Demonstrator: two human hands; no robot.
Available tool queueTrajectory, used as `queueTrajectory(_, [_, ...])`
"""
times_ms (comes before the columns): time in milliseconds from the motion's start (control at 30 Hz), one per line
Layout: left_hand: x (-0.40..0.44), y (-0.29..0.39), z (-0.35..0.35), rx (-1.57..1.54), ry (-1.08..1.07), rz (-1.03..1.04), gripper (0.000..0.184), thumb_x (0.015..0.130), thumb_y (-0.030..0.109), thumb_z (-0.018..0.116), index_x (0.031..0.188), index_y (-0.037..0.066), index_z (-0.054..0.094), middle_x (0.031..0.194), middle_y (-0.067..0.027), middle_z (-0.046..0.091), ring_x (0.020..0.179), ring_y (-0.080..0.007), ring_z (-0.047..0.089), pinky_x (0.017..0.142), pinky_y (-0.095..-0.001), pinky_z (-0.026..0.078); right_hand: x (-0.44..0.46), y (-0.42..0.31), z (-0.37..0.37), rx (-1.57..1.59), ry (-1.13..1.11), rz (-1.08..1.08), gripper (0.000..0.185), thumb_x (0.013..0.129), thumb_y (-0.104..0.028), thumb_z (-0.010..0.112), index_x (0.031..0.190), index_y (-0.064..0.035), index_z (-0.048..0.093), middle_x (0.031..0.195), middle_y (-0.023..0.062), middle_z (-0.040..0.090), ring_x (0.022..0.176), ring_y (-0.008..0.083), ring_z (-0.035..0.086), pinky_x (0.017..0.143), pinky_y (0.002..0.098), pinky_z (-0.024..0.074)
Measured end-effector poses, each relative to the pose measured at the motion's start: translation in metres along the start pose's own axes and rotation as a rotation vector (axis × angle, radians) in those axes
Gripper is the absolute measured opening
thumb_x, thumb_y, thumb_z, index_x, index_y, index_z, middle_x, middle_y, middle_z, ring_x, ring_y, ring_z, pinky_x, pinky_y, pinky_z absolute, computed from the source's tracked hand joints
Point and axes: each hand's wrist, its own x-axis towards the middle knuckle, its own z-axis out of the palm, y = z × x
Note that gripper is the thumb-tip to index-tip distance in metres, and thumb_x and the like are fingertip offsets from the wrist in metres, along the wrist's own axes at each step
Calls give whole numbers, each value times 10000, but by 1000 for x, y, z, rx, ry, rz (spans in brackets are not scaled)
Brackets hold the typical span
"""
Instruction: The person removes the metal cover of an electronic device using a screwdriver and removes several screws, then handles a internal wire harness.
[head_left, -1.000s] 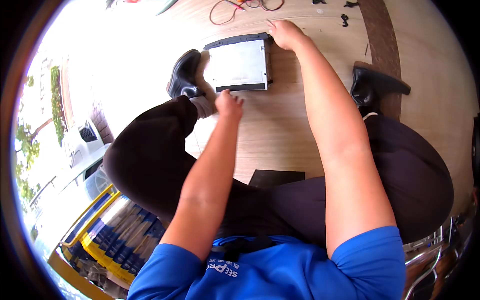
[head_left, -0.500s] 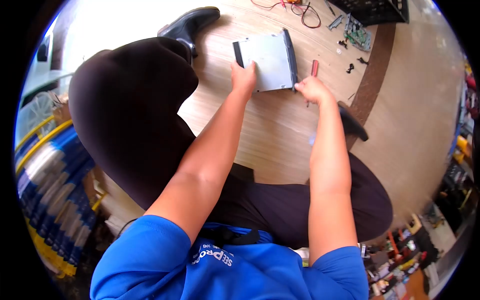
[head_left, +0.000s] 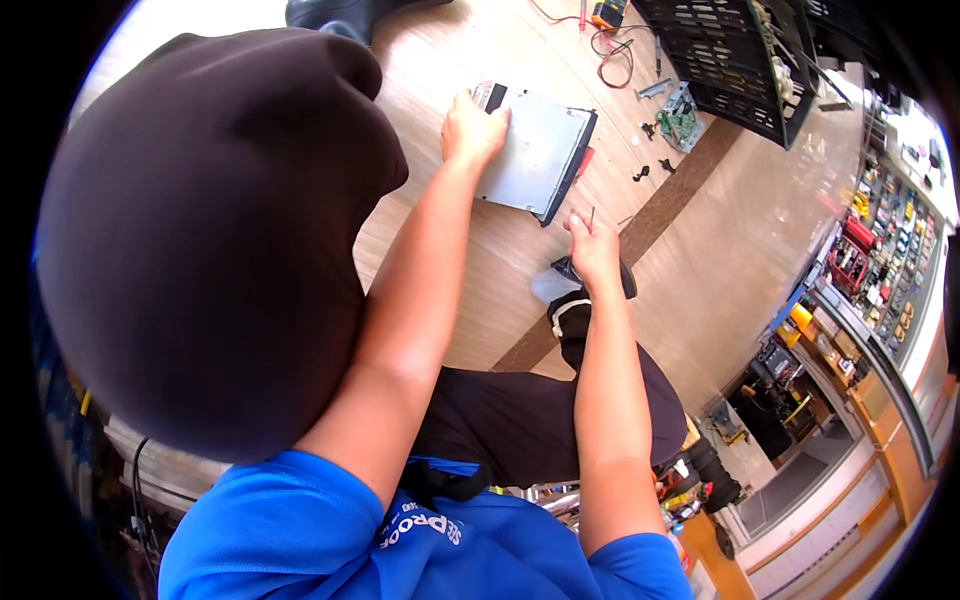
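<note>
A flat silver metal drive unit (head_left: 530, 150) with a dark front bezel lies on the wooden floor. My left hand (head_left: 473, 130) is at its left edge, fingers around the dark end of the casing. Beyond the bezel on the right, my right hand (head_left: 592, 240) is closed on a small thin object (head_left: 592, 216), apart from the unit; what that object is cannot be made out. Beside the bezel, a red handle (head_left: 585, 163) shows partly behind the unit.
A black slotted metal chassis (head_left: 730, 60) stands at the upper right. Near it lie a green circuit board (head_left: 681, 122), small black parts (head_left: 641, 174) and a multimeter (head_left: 608, 12) with leads. A boot (head_left: 600, 275) is just below my right hand.
The view has swung right. The unit has turned further clockwise, its bezel now facing lower right. My left hand has taken hold of it, and my right hand has come away from the bezel.
</note>
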Motion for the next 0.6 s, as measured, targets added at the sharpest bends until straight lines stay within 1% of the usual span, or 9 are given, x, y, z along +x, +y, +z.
queueTrajectory(67, [4, -6, 4, -31, -28, -12, 720, 761, 316, 750, 1335, -5, 456, 1275, -229, 562, 1204, -342, 535, 1023, -397, 419, 15, 0, 6, -17, 39, -31, 365, 957, -203, 544, 1261, -7, 596, 888, 66, 689, 539, 70, 499, 527, 251, 434])
queueTrajectory(133, [4, -12, 10, -72, -51, -27, 726, 757, 310, 756, 1337, -4, 452, 1280, -229, 558, 1206, -341, 533, 1025, -397, 417, 41, -10, 11, -73, 185, -136, 368, 978, -211, 513, 1296, -36, 579, 869, 43, 664, 574, 55, 480, 545, 240, 424])
queueTrajectory(167, [4, -15, 13, -88, -51, 39, 735, 752, 303, 762, 1343, 0, 447, 1293, -220, 551, 1210, -340, 530, 1027, -397, 417, 51, -12, 14, -83, 172, -137, 368, 978, -211, 513, 1296, -36, 579, 869, 43, 664, 574, 55, 480, 545, 240, 424])
queueTrajectory(200, [4, -13, 13, -106, -47, 106, 744, 747, 296, 769, 1348, 4, 441, 1307, -210, 544, 1214, -339, 527, 1029, -397, 416, 62, -13, 18, 2, 177, -137, 373, 989, -216, 493, 1313, -45, 568, 866, 33, 654, 599, 56, 480, 559, 242, 428])
queueTrajectory(267, [4, -8, 13, -95, -54, 101, 752, 747, 292, 769, 1359, 12, 431, 1324, -201, 533, 1224, -339, 519, 1032, -395, 414, 74, -11, 23, 79, 162, -135, 379, 1000, -221, 472, 1330, -54, 556, 863, 23, 643, 624, 57, 481, 573, 244, 431])
queueTrajectory(333, [4, -10, 18, -75, -73, 102, 761, 748, 287, 769, 1370, 20, 421, 1340, -191, 522, 1234, -340, 510, 1035, -394, 412, 78, -18, 23, 314, 118, 8, 374, 1015, -251, 441, 1267, -19, 592, 877, 28, 654, 663, 96, 519, 618, 284, 463])
queueTrajectory(367, [5, -12, 21, -70, -56, 104, 772, 750, 285, 769, 1382, 29, 408, 1355, -184, 509, 1247, -338, 499, 1038, -393, 408, 83, -21, 25, 313, 111, 13, 374, 1015, -251, 441, 1267, -19, 592, 877, 28, 654, 663, 96, 519, 618, 284, 463])
queueTrajectory(433, [5, -10, 22, -55, -36, 110, 783, 751, 284, 769, 1395, 39, 395, 1370, -177, 497, 1259, -336, 488, 1041, -391, 405, 100, -24, 34, 308, 202, -129, 422, 1010, -302, 412, 1120, 50, 615, 1046, 196, 666, 959, 283, 635, 859, 379, 464])
queueTrajectory(600, [4, -17, 23, -128, -102, 142, 837, 762, 268, 768, 1436, 33, 329, 1405, -195, 458, 1283, -329, 464, 1061, -392, 386, 105, -22, 46, 255, 332, -182, 473, 1017, -343, 369, 971, 59, 614, 929, 217, 640, 883, 358, 608, 808, 419, 453])
